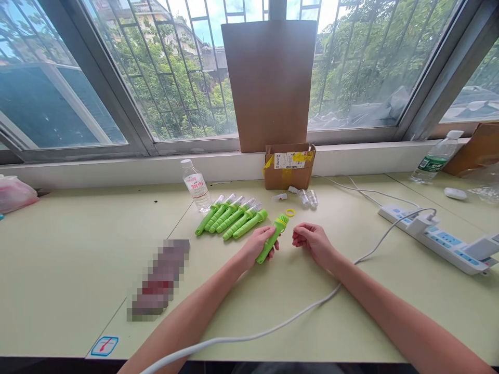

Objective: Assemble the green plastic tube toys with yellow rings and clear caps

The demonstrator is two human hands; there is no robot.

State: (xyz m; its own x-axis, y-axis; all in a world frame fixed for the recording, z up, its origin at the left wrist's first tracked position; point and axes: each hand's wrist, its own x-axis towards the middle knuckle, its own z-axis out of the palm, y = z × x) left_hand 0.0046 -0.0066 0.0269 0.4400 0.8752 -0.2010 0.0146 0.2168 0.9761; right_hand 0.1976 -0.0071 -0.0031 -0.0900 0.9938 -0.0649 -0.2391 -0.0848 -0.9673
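My left hand point(262, 245) is wrapped round a green tube point(270, 243) with a ribbed yellow-green top, tilted up to the right. Just right of it, my right hand point(312, 240) rests with its fingers curled; whether they hold anything small is hidden. Several green tubes point(234, 217), most with clear tips, lie side by side beyond my left hand. A yellow ring point(290, 212) lies beyond the held tube. Behind it are small white pieces point(279, 197) and two clear caps point(312, 199).
A small cardboard box point(289, 179) stands by the window ledge. One water bottle point(195, 185) is behind the tubes, another point(436, 157) at the far right. A power strip point(440, 239) lies at right. A white cable point(312, 307) crosses the table point(78, 270), passing my right forearm.
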